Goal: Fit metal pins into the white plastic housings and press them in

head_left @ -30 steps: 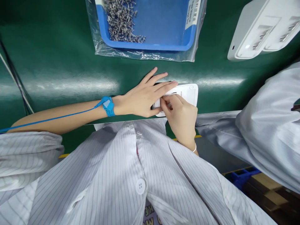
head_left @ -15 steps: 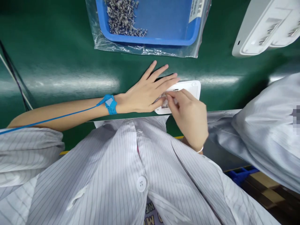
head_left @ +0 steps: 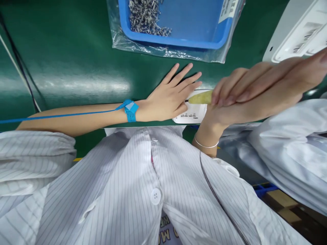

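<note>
My left hand [head_left: 166, 98] lies palm down with its fingers spread, partly over a white plastic housing [head_left: 189, 117] at the table's front edge. Its thumb rests on the housing beside a row of small metal contacts. My right hand [head_left: 240, 92] is wrapped round a screwdriver with a yellow tapered nose [head_left: 200, 98]. The dark bit points left, close to my left thumb and forefinger; whether it sits in a screw cannot be seen. Most of the screwdriver's body is hidden by my right hand.
A blue tray [head_left: 178, 41] with a heap of small screws [head_left: 145, 17] sits on a clear plastic bag [head_left: 153, 52] at the back. More white housings [head_left: 283, 37] stand at the back right. A co-worker's sleeve [head_left: 288, 136] is at the right. Cables [head_left: 20, 64] hang at the left.
My right hand was pinching at the housing beside my left thumb; now it grips the screwdriver there. My left hand stays spread on the housing. The view has shifted slightly.
</note>
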Action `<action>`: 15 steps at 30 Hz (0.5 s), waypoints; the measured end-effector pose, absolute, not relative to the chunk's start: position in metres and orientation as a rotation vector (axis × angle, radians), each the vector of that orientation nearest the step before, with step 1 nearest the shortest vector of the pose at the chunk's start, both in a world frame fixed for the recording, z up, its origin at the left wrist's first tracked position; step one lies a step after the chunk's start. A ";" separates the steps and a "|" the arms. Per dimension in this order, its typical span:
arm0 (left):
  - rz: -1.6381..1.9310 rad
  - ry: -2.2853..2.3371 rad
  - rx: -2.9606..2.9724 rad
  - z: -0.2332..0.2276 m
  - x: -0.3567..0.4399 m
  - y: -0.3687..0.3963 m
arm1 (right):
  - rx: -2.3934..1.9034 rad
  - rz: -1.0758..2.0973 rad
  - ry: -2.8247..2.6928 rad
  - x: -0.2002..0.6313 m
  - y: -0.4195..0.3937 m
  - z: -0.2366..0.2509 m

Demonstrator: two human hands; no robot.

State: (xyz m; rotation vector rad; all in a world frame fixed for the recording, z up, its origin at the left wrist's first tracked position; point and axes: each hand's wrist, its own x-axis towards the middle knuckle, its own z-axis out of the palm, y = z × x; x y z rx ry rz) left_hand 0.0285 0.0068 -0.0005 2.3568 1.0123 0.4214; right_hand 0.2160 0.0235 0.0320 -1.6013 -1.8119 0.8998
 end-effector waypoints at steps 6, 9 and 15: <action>0.489 0.979 2.180 -0.001 0.030 0.008 | -1.604 1.245 -1.668 0.201 0.029 0.043; 0.506 0.977 2.163 -0.001 0.030 0.007 | -1.610 1.134 -1.591 0.192 0.029 0.052; 0.525 0.978 2.174 -0.001 0.030 0.005 | -1.365 0.995 -1.677 0.198 0.041 0.051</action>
